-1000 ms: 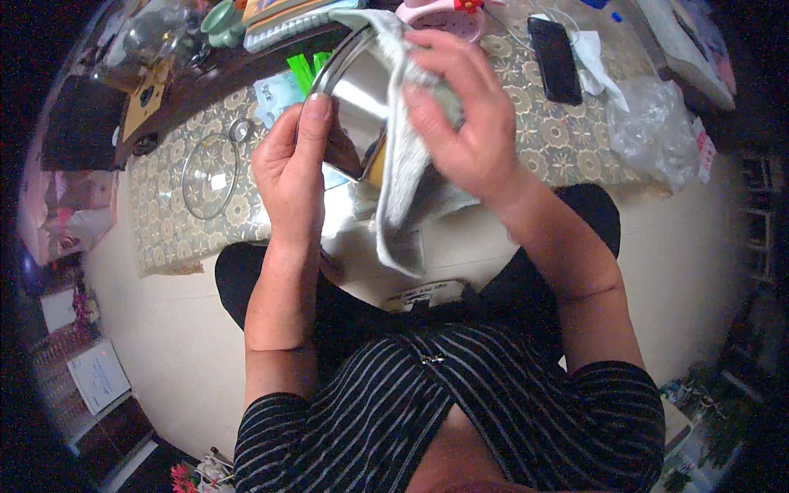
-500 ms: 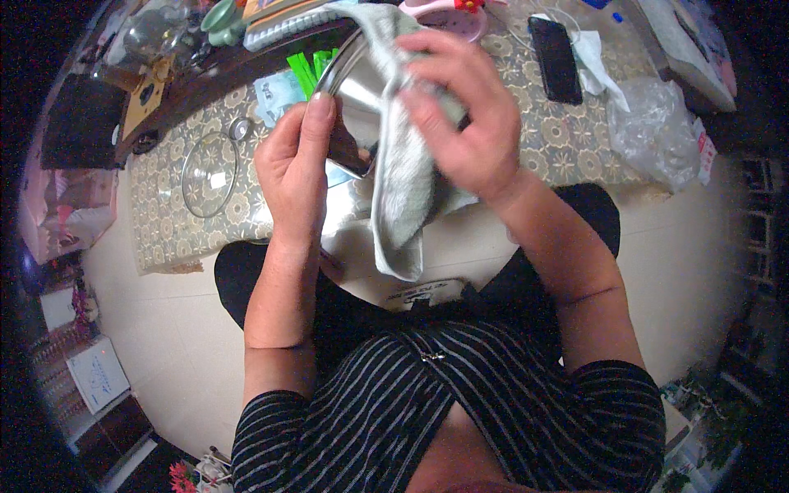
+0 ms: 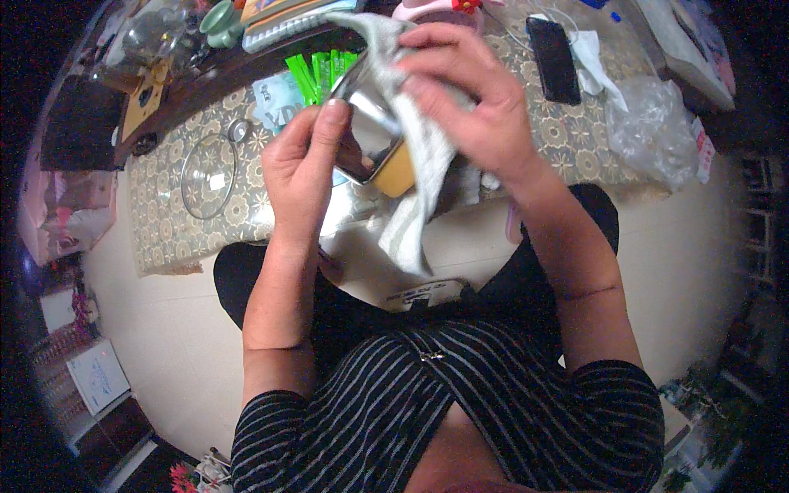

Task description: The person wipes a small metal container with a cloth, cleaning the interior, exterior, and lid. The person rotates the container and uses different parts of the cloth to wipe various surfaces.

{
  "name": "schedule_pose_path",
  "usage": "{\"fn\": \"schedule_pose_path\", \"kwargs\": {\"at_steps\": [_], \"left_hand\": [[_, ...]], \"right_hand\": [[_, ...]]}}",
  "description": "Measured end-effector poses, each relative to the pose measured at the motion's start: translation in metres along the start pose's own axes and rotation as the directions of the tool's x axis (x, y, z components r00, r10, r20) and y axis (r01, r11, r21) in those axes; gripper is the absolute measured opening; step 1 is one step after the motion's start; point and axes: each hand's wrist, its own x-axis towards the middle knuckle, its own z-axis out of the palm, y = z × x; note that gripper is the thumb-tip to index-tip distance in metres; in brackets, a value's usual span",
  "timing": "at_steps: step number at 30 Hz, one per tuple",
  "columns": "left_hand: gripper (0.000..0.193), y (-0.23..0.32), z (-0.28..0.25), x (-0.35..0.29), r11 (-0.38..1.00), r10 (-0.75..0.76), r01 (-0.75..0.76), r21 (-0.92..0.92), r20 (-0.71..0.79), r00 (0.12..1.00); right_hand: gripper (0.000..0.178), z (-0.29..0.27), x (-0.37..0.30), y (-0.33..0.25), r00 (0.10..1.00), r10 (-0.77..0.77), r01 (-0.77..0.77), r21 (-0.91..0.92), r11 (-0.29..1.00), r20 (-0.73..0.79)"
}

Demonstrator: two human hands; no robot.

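Observation:
Over the near edge of the table, my left hand [image 3: 300, 156] grips the left rim of a shiny metal container [image 3: 370, 135], thumb on top. The container is tilted, and a yellow outer side [image 3: 398, 172] shows at its lower right. My right hand [image 3: 485, 107] holds a pale towel [image 3: 427, 152] against the container's right side. The towel's loose end hangs below the container, slightly blurred. Cloth and fingers hide the container's right part. A round glass lid [image 3: 209, 177] lies on the patterned tablecloth [image 3: 156, 222], left of my left hand.
Green sachets [image 3: 319, 78] and a light blue packet [image 3: 275, 97] lie behind the container. To the right are a black phone [image 3: 554, 62], white tissue [image 3: 596, 70] and a clear plastic bag [image 3: 653, 135]. A notebook [image 3: 296, 25] and pink item [image 3: 427, 11] are at the back.
The container has shifted slightly right and down, showing its yellow side and more of the green sachets. My right hand has moved a little right, and the towel has swung and narrowed.

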Motion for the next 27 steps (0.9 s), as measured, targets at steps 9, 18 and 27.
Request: {"fn": "schedule_pose_path", "kwargs": {"at_steps": [9, 18, 27], "left_hand": [[0.028, 0.002, 0.002, -0.003, 0.999, -0.044, 0.042, 0.018, 0.11, 0.993], [0.027, 0.004, -0.009, -0.002, 0.995, -0.02, 0.031, -0.096, 0.117, 0.993], [0.025, 0.005, -0.031, 0.007, 0.997, -0.07, 0.08, -0.014, 0.343, 0.937]], "right_hand": [[0.021, 0.0, -0.001, -0.018, 0.998, -0.002, -0.004, -0.108, 0.994, -0.06], [0.02, -0.016, 0.006, 0.025, 0.952, 0.3, -0.263, 0.34, 0.903, -0.06], [0.02, -0.043, 0.006, 0.022, 0.84, 0.417, -0.513, 0.258, 0.818, 0.348]]}}
